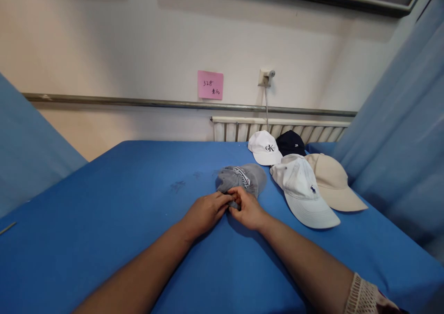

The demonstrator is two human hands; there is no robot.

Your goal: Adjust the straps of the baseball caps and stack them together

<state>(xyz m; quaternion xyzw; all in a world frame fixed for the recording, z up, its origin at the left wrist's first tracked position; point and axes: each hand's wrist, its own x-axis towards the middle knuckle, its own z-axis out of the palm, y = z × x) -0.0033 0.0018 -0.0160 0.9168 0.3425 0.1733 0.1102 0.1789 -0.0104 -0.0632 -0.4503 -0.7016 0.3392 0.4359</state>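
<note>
A grey baseball cap with white lettering lies in the middle of the blue table. My left hand and my right hand meet at its near edge. Both have their fingers curled and pinched on the cap's back part. The spot they grip is partly hidden by the fingers.
To the right lie a white cap with a small blue logo, a beige cap, a white cap with black letters and a dark navy cap. Blue curtains hang on both sides. A radiator and a pink note are on the wall.
</note>
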